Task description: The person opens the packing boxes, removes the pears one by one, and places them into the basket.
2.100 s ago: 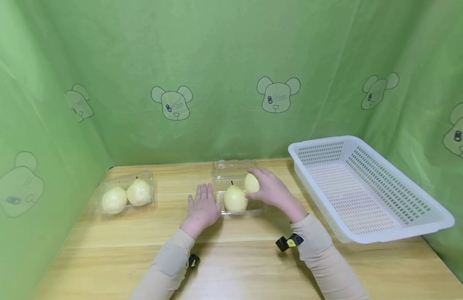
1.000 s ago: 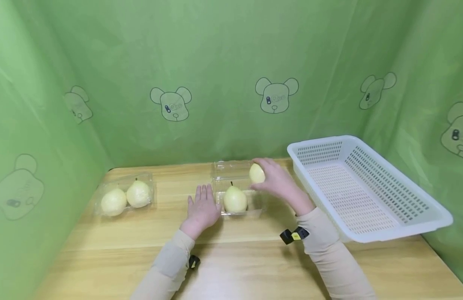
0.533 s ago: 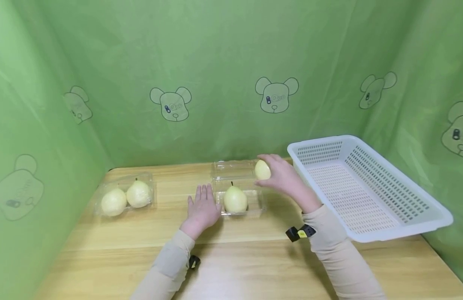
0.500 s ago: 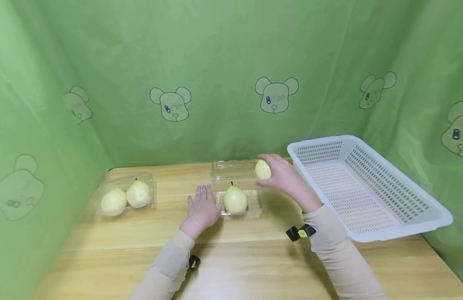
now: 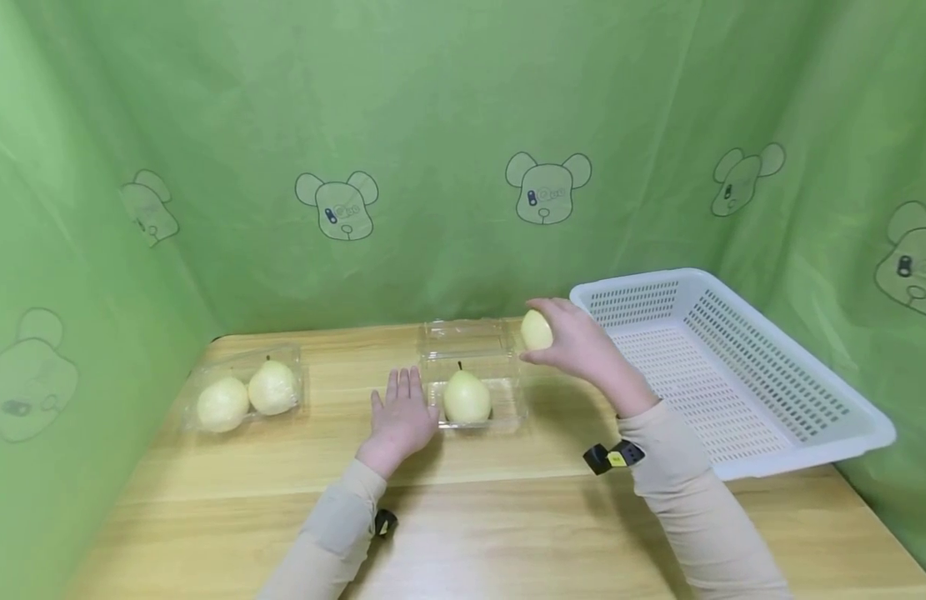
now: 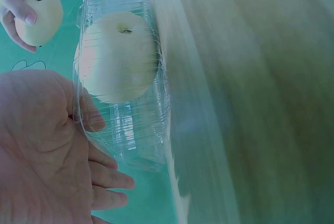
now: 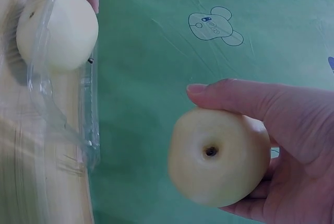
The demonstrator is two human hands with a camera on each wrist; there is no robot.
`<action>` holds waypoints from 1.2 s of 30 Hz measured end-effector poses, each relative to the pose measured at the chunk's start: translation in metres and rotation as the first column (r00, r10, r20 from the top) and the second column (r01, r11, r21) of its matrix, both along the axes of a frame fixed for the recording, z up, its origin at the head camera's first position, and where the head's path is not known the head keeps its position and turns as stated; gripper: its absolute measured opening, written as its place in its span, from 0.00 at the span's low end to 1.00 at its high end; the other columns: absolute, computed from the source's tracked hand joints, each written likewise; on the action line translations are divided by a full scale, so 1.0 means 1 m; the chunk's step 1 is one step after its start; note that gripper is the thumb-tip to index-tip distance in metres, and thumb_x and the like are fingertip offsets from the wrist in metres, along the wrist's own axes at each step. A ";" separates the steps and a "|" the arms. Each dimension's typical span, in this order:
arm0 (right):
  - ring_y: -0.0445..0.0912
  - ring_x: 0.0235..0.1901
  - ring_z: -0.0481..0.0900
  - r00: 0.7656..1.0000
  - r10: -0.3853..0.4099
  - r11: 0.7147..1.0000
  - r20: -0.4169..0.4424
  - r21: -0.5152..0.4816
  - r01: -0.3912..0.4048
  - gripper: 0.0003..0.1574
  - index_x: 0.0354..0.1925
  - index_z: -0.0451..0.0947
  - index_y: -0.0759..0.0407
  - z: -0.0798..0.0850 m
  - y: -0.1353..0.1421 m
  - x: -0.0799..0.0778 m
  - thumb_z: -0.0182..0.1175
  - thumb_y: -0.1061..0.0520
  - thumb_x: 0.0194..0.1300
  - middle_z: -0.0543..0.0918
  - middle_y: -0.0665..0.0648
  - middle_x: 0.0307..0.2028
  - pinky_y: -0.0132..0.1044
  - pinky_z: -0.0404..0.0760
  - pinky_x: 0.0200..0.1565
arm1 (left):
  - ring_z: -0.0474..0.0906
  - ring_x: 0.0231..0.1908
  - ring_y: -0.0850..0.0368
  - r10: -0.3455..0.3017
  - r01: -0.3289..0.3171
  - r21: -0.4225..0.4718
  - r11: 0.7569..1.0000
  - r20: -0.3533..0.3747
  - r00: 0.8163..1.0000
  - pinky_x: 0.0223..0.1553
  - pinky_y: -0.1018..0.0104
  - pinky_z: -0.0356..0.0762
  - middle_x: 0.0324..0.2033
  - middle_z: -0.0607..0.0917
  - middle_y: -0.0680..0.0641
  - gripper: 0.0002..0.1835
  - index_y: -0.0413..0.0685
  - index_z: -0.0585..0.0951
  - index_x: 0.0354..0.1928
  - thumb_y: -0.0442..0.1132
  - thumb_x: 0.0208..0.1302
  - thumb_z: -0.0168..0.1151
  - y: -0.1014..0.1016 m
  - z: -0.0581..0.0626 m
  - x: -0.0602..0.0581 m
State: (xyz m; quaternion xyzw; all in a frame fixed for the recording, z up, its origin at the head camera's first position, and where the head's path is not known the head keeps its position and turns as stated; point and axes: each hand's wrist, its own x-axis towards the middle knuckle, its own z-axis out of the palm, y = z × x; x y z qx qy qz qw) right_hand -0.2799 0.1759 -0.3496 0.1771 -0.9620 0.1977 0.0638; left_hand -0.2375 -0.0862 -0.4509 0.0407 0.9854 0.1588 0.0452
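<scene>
Against green curtain point(image 5: 432, 92), above a wooden table point(image 5: 508, 533), gripping a pear point(image 5: 537, 330) in the curled right hand point(image 5: 578, 343) between clear box point(image 5: 508, 400) and white basket point(image 5: 703, 375), and touching the box's left end with the straight-fingered left hand point(image 5: 401, 419).

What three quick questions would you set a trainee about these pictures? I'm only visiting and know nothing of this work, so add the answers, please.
1. Multiple choice: how many fruits sit in the open clear box near the middle of the table? A) one B) two C) three

2. True or false: the left hand is inside the white basket.

3. Fill in: a held pear is in the grip of the ____ hand.

Key:
1. A. One boxed pear, stem up.
2. False. The hand is beside the open clear box, fingers straight.
3. Right. The right hand has its thumb and fingers round the fruit.
</scene>
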 end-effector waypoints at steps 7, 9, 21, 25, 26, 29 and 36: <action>0.68 0.61 0.71 1.000 -0.007 1.000 0.011 0.009 0.007 0.54 0.70 0.62 0.61 0.006 0.010 0.000 0.73 0.47 0.51 0.69 0.72 0.65 0.67 0.73 0.58 | 0.42 0.77 0.40 0.005 -0.004 -0.012 1.000 0.005 1.000 0.75 0.36 0.41 0.76 0.50 0.37 0.38 0.39 0.47 0.76 0.53 0.73 0.41 0.000 0.000 -0.001; 0.68 0.60 0.71 1.000 -0.010 1.000 0.013 0.007 0.010 0.54 0.70 0.62 0.62 0.007 0.012 0.001 0.73 0.48 0.51 0.69 0.72 0.65 0.67 0.73 0.58 | 0.42 0.77 0.40 0.005 -0.005 -0.012 1.000 0.004 1.000 0.75 0.36 0.41 0.76 0.50 0.37 0.38 0.39 0.47 0.76 0.53 0.73 0.41 -0.001 0.000 -0.001; 0.69 0.58 0.73 0.999 -0.029 0.997 0.017 0.075 0.028 0.54 0.69 0.62 0.63 0.010 0.026 0.003 0.73 0.46 0.50 0.69 0.75 0.64 0.66 0.77 0.54 | 0.40 0.77 0.41 0.006 -0.006 -0.008 1.000 0.021 1.000 0.75 0.36 0.39 0.76 0.49 0.37 0.39 0.39 0.46 0.76 0.54 0.73 0.41 0.000 0.001 -0.001; 0.69 0.58 0.73 0.999 -0.030 0.995 0.021 0.094 0.028 0.55 0.69 0.62 0.64 0.010 0.030 0.002 0.73 0.46 0.49 0.68 0.75 0.64 0.66 0.76 0.54 | 0.41 0.77 0.40 0.000 0.000 -0.007 1.000 0.019 1.000 0.75 0.36 0.40 0.76 0.50 0.37 0.39 0.39 0.46 0.76 0.53 0.73 0.41 0.000 0.001 -0.001; 0.70 0.58 0.72 0.999 -0.028 0.995 0.020 0.099 0.026 0.55 0.69 0.62 0.64 0.010 0.031 0.002 0.73 0.46 0.49 0.68 0.76 0.64 0.67 0.76 0.54 | 0.41 0.77 0.40 0.000 0.000 -0.006 1.000 0.020 1.000 0.75 0.36 0.40 0.76 0.50 0.36 0.39 0.38 0.47 0.76 0.53 0.73 0.41 -0.001 0.001 -0.001; 0.70 0.59 0.71 0.999 -0.029 0.993 0.026 0.117 0.026 0.56 0.69 0.62 0.64 0.010 0.035 0.000 0.73 0.45 0.49 0.67 0.76 0.65 0.68 0.75 0.55 | 0.42 0.77 0.40 0.001 -0.001 -0.006 1.000 0.017 1.000 0.75 0.36 0.41 0.76 0.50 0.36 0.38 0.38 0.47 0.76 0.53 0.73 0.41 -0.001 0.001 -0.001; 0.71 0.60 0.70 0.999 -0.026 0.992 0.046 0.126 0.020 0.55 0.69 0.61 0.65 0.016 0.044 -0.003 0.73 0.47 0.50 0.65 0.77 0.66 0.67 0.74 0.56 | 0.42 0.77 0.40 -0.001 0.001 0.001 1.000 0.009 1.000 0.74 0.35 0.41 0.76 0.51 0.36 0.38 0.38 0.48 0.76 0.52 0.73 0.41 -0.001 0.002 -0.001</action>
